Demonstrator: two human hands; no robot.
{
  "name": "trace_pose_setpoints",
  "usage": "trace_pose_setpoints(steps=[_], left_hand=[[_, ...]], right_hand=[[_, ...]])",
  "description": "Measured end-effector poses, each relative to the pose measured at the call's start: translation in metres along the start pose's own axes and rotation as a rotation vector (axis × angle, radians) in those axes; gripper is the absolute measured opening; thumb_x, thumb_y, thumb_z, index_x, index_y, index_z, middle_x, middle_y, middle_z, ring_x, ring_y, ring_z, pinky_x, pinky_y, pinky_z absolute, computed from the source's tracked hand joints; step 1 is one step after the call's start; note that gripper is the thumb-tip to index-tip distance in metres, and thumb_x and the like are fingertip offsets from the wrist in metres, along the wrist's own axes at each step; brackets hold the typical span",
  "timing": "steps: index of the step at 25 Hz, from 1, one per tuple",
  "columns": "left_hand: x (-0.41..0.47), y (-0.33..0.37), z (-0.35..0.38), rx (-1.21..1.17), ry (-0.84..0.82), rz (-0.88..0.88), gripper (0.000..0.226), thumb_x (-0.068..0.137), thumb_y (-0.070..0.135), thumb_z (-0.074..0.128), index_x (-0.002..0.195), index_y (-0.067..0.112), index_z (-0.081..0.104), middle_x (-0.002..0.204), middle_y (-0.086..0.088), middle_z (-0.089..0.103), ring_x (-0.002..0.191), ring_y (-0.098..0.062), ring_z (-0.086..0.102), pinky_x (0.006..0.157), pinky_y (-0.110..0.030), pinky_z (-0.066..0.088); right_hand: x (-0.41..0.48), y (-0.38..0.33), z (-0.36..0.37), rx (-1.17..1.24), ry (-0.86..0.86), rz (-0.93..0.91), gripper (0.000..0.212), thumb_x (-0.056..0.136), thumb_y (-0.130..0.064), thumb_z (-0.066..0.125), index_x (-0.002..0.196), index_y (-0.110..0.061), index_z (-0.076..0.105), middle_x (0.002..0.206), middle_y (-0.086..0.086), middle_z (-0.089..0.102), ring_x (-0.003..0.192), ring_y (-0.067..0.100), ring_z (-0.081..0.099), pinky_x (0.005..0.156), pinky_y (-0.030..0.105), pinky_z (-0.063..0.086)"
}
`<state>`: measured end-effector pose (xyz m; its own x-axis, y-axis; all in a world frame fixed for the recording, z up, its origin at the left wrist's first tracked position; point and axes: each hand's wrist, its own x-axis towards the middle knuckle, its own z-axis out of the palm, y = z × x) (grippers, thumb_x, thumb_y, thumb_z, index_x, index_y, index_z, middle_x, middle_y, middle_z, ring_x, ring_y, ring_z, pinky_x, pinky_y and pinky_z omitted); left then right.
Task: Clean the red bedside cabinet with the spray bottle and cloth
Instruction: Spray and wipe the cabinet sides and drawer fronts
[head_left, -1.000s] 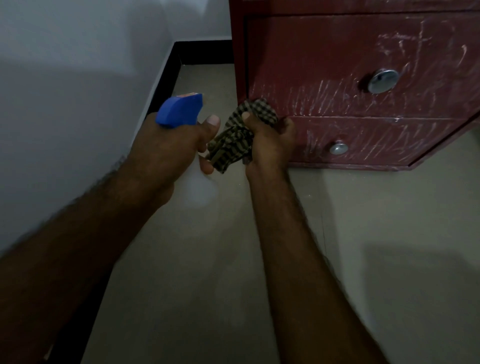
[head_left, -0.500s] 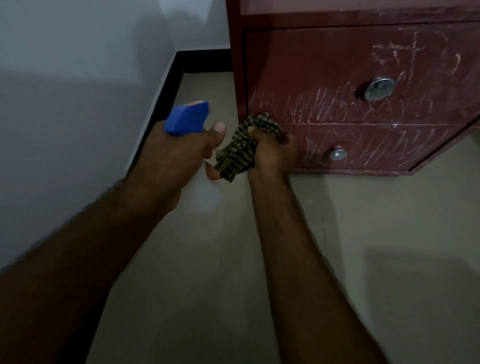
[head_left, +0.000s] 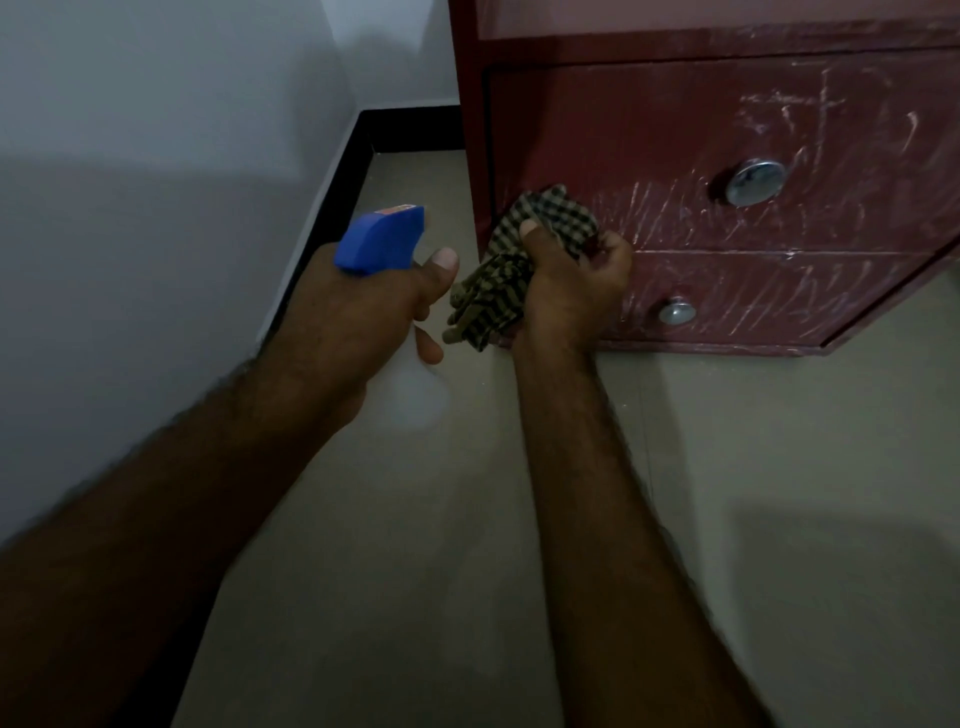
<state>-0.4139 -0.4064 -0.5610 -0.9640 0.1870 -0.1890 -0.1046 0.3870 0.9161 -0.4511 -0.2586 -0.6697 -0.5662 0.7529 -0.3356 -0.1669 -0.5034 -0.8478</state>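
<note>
The red bedside cabinet (head_left: 649, 135) fills the upper right, its two drawer fronts streaked with pale scratches or smears. My left hand (head_left: 358, 306) grips a spray bottle (head_left: 382, 239) with a blue head; its pale body shows faintly below my fingers. My right hand (head_left: 569, 291) is closed around a bunched checked cloth (head_left: 498, 270), held against the lower left corner of the upper drawer front. The bottle's nozzle points towards the cloth and the cabinet's left edge.
Round metal knobs sit on the upper drawer (head_left: 754, 182) and the lower drawer (head_left: 677, 312). A white wall (head_left: 156, 182) with a black skirting board (head_left: 332, 197) runs along the left. Beige floor (head_left: 779, 467) stretches in front of the cabinet.
The view has tilted slightly, so the cabinet sits lower in the frame. My right hand has kneaded the cloth at the same corner of the drawer front; my left hand keeps the bottle beside it.
</note>
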Motion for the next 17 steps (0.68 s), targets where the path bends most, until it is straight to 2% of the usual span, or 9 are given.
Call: trace_pose_setpoints(steps=[3,6,8,10,13,17], left_hand=[[-0.003,0.002,0.002,0.015,0.002,0.007,0.02,0.091,0.036,0.069,0.087,0.036,0.049,0.099,-0.012,0.066,0.07,-0.026,0.068,0.091,-0.057,0.055],[-0.002,0.001,0.002,0.02,-0.005,-0.001,0.018,0.09,0.038,0.07,0.095,0.026,0.057,0.099,-0.011,0.067,0.067,-0.023,0.069,0.091,-0.055,0.056],[-0.002,0.001,0.003,0.022,0.0,-0.014,0.021,0.09,0.039,0.07,0.097,0.023,0.058,0.101,-0.011,0.067,0.069,-0.024,0.07,0.09,-0.056,0.056],[-0.001,0.002,0.005,0.013,0.005,-0.013,0.018,0.09,0.038,0.07,0.093,0.03,0.055,0.102,-0.012,0.067,0.074,-0.028,0.071,0.09,-0.058,0.055],[-0.002,0.003,0.007,0.011,0.0,-0.015,0.018,0.09,0.038,0.07,0.091,0.032,0.053,0.102,-0.012,0.067,0.073,-0.028,0.07,0.091,-0.058,0.055],[0.0,0.002,0.009,0.012,-0.002,-0.011,0.017,0.091,0.037,0.07,0.091,0.034,0.053,0.099,-0.01,0.066,0.073,-0.028,0.07,0.089,-0.059,0.056]], right_hand=[[0.001,0.008,-0.005,-0.012,0.064,0.088,0.042,0.073,-0.002,0.09,0.102,-0.014,0.062,0.104,0.007,0.074,0.091,0.026,0.076,0.077,0.052,0.066],[0.003,0.009,-0.009,-0.008,0.073,0.044,0.041,0.074,-0.005,0.09,0.093,-0.024,0.059,0.102,0.003,0.074,0.09,0.023,0.075,0.078,0.048,0.066],[0.006,0.005,-0.01,0.016,0.051,-0.011,0.042,0.074,-0.007,0.091,0.1,-0.022,0.062,0.103,0.003,0.074,0.091,0.021,0.076,0.074,0.041,0.067],[0.007,0.009,-0.012,0.042,0.058,0.046,0.051,0.071,-0.006,0.092,0.111,-0.013,0.062,0.107,0.007,0.075,0.092,0.025,0.076,0.074,0.044,0.067],[0.005,0.014,-0.019,0.079,0.095,0.12,0.05,0.065,-0.005,0.093,0.104,-0.013,0.063,0.105,0.009,0.076,0.092,0.029,0.077,0.079,0.055,0.065],[0.009,0.003,-0.018,0.109,0.059,0.043,0.045,0.074,0.0,0.09,0.108,-0.013,0.062,0.102,0.005,0.075,0.09,0.024,0.076,0.077,0.046,0.066]])
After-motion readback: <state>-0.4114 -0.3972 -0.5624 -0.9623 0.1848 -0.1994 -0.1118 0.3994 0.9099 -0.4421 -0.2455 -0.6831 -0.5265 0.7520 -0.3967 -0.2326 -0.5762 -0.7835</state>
